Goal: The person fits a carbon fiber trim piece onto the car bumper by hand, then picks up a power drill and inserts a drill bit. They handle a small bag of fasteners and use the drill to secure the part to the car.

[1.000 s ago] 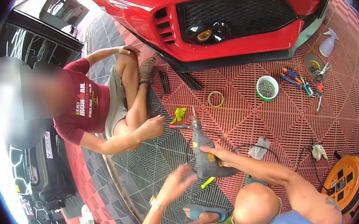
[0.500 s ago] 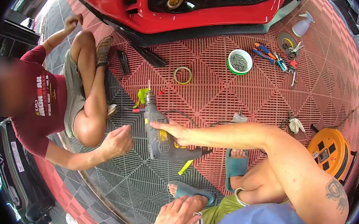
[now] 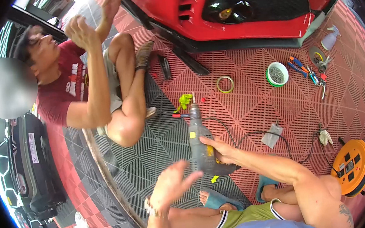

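**Drill gripped in our right hand, left hand open beside it**

Head view: our right hand (image 3: 220, 150) is closed around the grip of the electric drill (image 3: 200, 143). Its bit end points away from us, low over the floor tiles (image 3: 152, 160) just beyond our fingers. Our left hand (image 3: 171, 184) hovers near the drill's rear, palm open and fingers spread, holding nothing.

We judge a good hold needs that free palm on the housing, clear of the chuck. The cable (image 3: 254, 134) running right of our wrist toward the orange cable reel (image 3: 352, 166) should lie slack.

The drill is scuffed grey, blocky, with a yellow label. The tiles are ribbed plastic grids, grey under our hands and red beyond. Past the drill's tip a seated co-worker has both hands (image 3: 80, 31) raised.
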Motion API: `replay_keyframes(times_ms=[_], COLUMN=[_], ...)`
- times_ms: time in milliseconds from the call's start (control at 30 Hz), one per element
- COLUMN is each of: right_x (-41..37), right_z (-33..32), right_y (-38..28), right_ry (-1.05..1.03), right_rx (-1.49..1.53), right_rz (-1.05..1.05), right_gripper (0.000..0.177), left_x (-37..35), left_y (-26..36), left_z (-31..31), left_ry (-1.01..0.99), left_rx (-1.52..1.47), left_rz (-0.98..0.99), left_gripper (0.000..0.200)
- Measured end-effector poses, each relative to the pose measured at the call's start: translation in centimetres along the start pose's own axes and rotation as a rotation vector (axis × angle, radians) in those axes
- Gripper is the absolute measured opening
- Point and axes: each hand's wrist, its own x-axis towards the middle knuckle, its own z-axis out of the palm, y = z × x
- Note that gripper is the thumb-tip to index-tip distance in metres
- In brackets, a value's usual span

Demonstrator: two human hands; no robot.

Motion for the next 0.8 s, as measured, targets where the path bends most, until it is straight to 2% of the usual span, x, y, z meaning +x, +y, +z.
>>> replay_keyframes(times_ms=[67, 133, 200, 233, 300, 333, 400, 467, 500, 533, 633, 700, 733, 800], right_x=[-0.8, -1.8, -2.5, -2.9, -3.0, -2.5, -3.5, -1.8, -2.3, -1.6, -1.8, -2.4, -2.3, -2.1], right_z=[-0.2, -0.1, 0.8, 1.2, 1.6, 0.7, -0.9, -7.7, -8.4, -11.1, -12.5, -13.1, -13.8, -13.8], right_y=[-0.3, 0.1, -0.2, -0.4, -1.5, -2.8, -7.3, -6.5, -6.0, -3.7, -0.7, 0.5, 1.2, 2.2], right_ry=[-0.053, -0.090, -0.144, -0.133, -0.044, -0.082, -0.189, 0.043, 0.062, -0.045, 0.091, 0.181, 0.085, 0.105], right_rx=[0.008, 0.009, -0.033, -0.027, -0.649, -0.777, -0.681, -1.127, -1.572, -1.599, -1.472, -1.661, -1.760, -1.807], right_rz=[0.000, 0.025, -0.009, 0.019, -0.345, -0.363, -0.145, -0.263, -0.326, -0.392, -0.282, -0.312, -0.462, -0.517], right_gripper=[0.055, 0.056, 0.062, 0.062, 0.068, 0.068, 0.056, 0.033, 0.022, 0.019, 0.015, 0.012, 0.010, 0.009], left_x=[2.6, 5.7, 5.6, 5.8, 5.5, 4.8, 3.7, 2.1, 1.4, 0.8, 0.0, -0.2, -0.2, -0.3], left_y=[-2.4, -5.3, -2.5, -2.6, -3.2, -3.0, -3.7, -4.5, -4.9, -5.2, -6.1, -6.1, -6.0, -6.2], left_z=[1.5, 5.8, 4.9, 5.1, 4.6, 3.8, 2.1, 1.3, 1.0, 0.9, 0.9, 1.1, 0.9, 0.6], left_ry=[0.062, 0.032, 0.010, 0.083, 0.082, 0.080, 0.047, 0.015, 0.008, -0.007, -0.069, -0.076, -0.076, -0.138], left_rx=[-0.188, -0.672, -0.774, -0.776, -0.940, -1.018, -0.984, -1.095, -1.091, -1.089, -1.059, -1.004, -1.008, -0.983], left_rz=[-0.048, 0.050, 0.015, 0.064, 0.085, 0.090, 0.062, 0.000, 0.006, -0.011, -0.028, -0.003, -0.002, -0.023], left_gripper=[0.076, 0.091, 0.091, 0.087, 0.083, 0.082, 0.082, 0.085, 0.085, 0.086, 0.087, 0.086, 0.086, 0.083])
